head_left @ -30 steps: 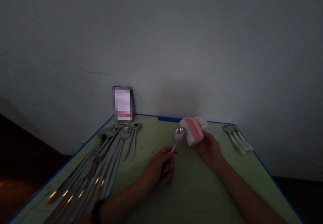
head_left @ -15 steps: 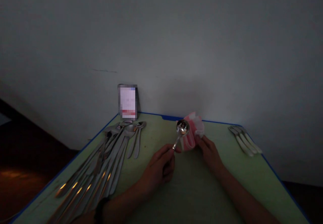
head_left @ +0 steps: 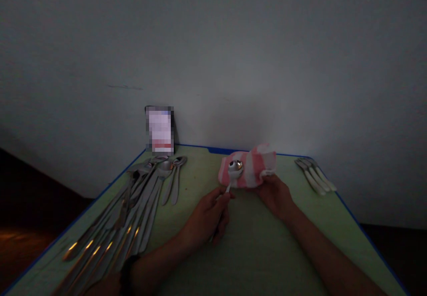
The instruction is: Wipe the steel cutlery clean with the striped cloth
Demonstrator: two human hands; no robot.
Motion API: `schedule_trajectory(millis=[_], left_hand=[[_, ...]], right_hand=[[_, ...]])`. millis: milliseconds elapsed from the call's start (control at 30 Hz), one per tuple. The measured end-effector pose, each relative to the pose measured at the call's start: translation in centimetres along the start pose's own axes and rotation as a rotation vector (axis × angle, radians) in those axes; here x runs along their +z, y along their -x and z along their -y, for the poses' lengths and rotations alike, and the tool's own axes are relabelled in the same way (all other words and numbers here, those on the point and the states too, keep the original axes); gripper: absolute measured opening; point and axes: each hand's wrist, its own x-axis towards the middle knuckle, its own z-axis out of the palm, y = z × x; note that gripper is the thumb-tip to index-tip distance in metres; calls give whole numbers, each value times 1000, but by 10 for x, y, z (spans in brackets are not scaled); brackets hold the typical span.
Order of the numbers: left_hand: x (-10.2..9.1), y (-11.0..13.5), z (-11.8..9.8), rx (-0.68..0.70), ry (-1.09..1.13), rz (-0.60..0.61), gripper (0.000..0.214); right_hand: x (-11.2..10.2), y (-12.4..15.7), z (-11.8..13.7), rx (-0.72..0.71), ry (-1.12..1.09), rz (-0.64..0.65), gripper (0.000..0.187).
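My left hand [head_left: 208,218] pinches the handle of a metal spoon [head_left: 234,169], whose bowl points up and away, in front of a pink and white striped cloth [head_left: 255,171]. My right hand [head_left: 275,194] grips that cloth from the right and holds it spread behind the spoon's bowl. Both hands hover just above a green table [head_left: 253,251] with a blue edge. The light is dim.
A row of several long metal spoons and utensils [head_left: 133,207] lies on the table's left side. A few white-handled pieces of cutlery [head_left: 315,178] lie at the far right. A small card [head_left: 160,129] leans against the grey wall at the back.
The cloth, bunched to the right of the spoon a second ago, is now spread out wider behind the spoon's bowl. The spoon has stayed in my left hand.
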Motion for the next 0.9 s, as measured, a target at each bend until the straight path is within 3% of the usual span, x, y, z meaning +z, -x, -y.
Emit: schedule_trajectory(millis=[67,133,300,433,567,900], left_hand=[[1,-1,-2,3,-80,-15,30],[3,-1,-3,20,-161,-26,31],[6,2,-1,23,-315,14,33],[8,4,3,-14,-374,70,34],[8,5,5,-11,-388,87,34],[9,7,2,39,-390,94,31]], right_hand=[[-1,1,1,103,-49,89,26],[-2,1,-1,140,-10,86,38],[1,-1,-12,20,146,-22,21],[7,2,-15,36,247,60,34],[6,3,-17,38,372,119,27],[11,5,-15,91,263,125,28]])
